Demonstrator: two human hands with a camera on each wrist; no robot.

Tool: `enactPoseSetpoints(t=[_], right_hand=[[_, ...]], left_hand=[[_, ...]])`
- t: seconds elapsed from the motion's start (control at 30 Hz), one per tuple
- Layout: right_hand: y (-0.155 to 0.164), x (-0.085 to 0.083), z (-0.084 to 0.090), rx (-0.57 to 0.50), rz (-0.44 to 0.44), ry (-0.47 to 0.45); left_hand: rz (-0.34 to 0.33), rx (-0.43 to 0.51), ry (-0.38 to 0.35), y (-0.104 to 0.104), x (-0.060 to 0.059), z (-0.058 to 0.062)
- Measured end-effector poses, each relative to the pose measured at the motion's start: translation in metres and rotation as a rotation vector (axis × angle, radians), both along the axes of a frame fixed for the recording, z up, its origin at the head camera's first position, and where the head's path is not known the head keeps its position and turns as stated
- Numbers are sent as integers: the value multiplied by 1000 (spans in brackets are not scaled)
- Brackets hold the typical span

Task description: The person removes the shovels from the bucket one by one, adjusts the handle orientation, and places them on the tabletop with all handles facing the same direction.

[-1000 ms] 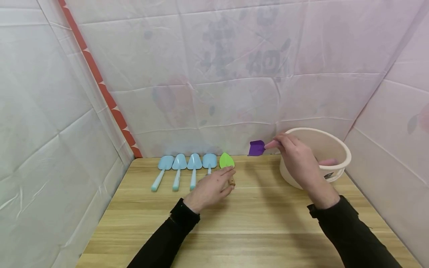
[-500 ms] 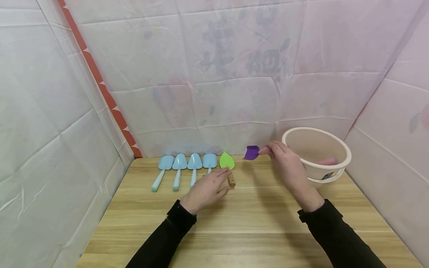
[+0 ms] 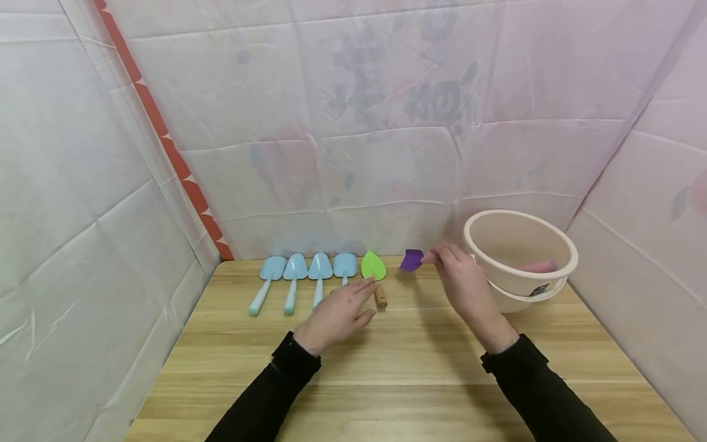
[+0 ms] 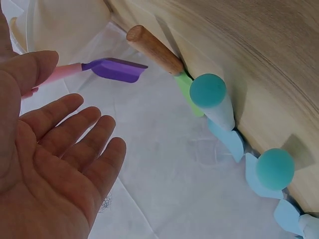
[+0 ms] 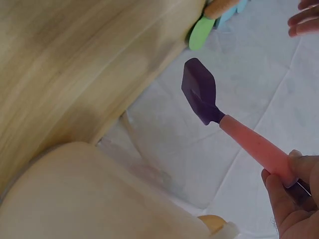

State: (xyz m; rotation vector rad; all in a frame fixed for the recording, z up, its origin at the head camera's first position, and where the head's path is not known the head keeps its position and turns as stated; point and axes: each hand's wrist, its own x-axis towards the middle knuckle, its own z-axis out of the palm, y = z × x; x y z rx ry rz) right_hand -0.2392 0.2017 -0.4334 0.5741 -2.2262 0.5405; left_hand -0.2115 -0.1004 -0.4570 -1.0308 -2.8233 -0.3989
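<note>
My right hand (image 3: 461, 282) pinches the pink handle end of a small purple-bladed shovel (image 5: 202, 92), held above the table with its blade pointing left. My left hand (image 3: 339, 310) hovers over the row with fingers extended, holding nothing; its open palm shows in the left wrist view. Close beyond its fingertips lies a green leaf-shaped shovel (image 3: 374, 265) with a wooden handle (image 4: 155, 48). Left of that, several light-blue shovels (image 3: 320, 266) lie side by side along the table's back edge, one handle partly hidden by my left hand.
A cream bucket (image 3: 497, 283) stands at the back right, beside my right hand, with a pink handle (image 3: 538, 267) visible inside it. A white sheet (image 3: 386, 153) hangs right behind the wooden table (image 3: 386, 393), with more sheeting at both sides.
My right hand has moved left and down from the bucket with the purple shovel, bringing its blade nearer the table. My left hand has drawn back slightly, uncovering the green shovel's wooden handle.
</note>
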Motion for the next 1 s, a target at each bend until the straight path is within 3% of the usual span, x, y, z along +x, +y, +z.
enactPoseSetpoints(t=[0.57,0.87,1.0], right_hand=[[-3,2,-21,32,-36,-54],[-7,15,-23,89,-77,-223],[-7,18,-27,123,-95,-239]], left_hand=[[8,-11,9,-3,2,-7],[-1,-20,22,-4,1,-9],[-3,-20,19,-4,1,-9]])
